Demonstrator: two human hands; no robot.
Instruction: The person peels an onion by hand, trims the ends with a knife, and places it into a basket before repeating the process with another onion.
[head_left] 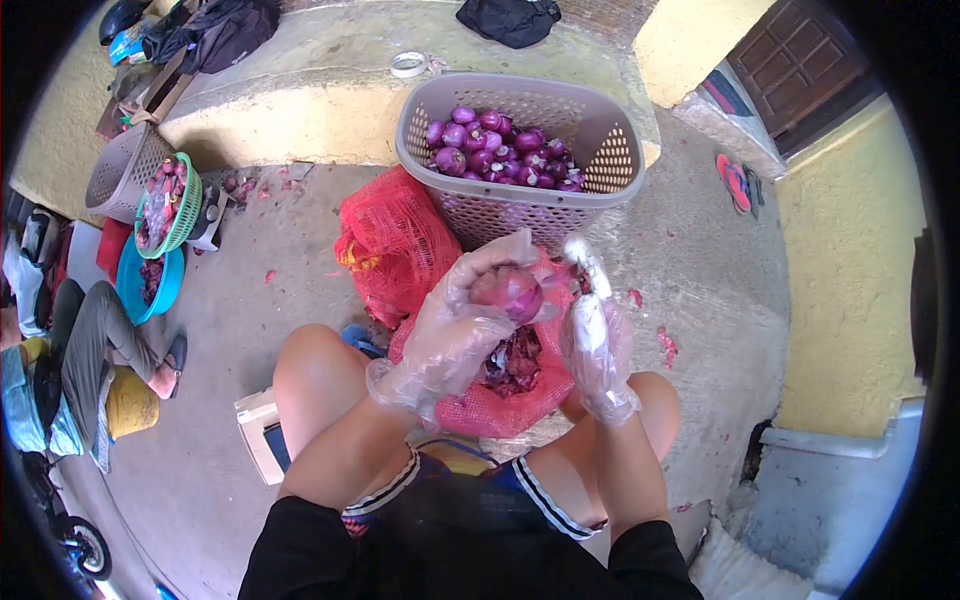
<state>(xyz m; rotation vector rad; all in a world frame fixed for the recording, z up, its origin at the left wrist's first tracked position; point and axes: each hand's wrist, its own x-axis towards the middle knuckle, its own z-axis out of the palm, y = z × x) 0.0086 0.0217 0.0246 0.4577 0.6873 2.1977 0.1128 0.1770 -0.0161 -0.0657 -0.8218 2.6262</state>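
Observation:
My left hand [455, 325], in a clear plastic glove, holds a red onion [508, 292] with its fingers curled round it. To the right of the onion is my gloved right hand [597, 345], its fingers closed on something I cannot make out, with white material over the thumb and finger. Below both hands, a red mesh sack [500, 415] lies open between the knees with dark onion skins [515, 362] inside. Beyond them stands a grey-brown plastic basket [520, 198] holding several peeled purple onions [495, 150].
A filled red mesh sack [400, 235] leans by the basket. At the left are a green basket [190, 205] of onions, a blue basin [170, 285] and a seated person [110, 335]. Pink slippers [733, 183] lie at the right, near a yellow wall [850, 260].

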